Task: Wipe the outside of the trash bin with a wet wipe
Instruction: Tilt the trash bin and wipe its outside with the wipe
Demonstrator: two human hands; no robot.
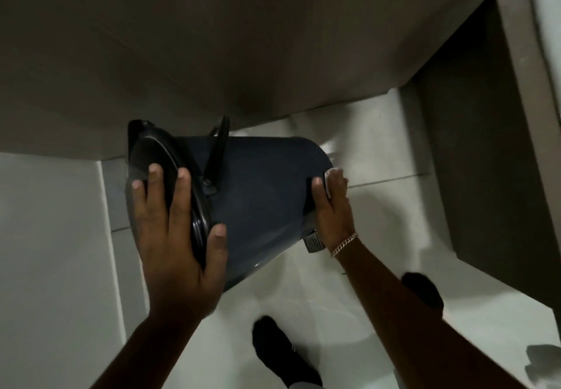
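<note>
A dark blue pedal trash bin [261,188] is tipped on its side above the floor, its black lid [164,170] pointing left and its base to the right. My left hand [176,237] grips the lid end, fingers spread over the lid and thumb on the bin's body. My right hand [332,206] wraps around the base end and presses a white wet wipe [332,174] against it; only a small part of the wipe shows above my fingers. The metal pedal [314,241] pokes out by my right wrist.
A grey wall [212,39] rises right behind the bin. Light floor tiles [379,152] lie below. A dark cabinet side [485,146] stands at the right. My two dark-shod feet [282,355] are on the floor beneath the bin.
</note>
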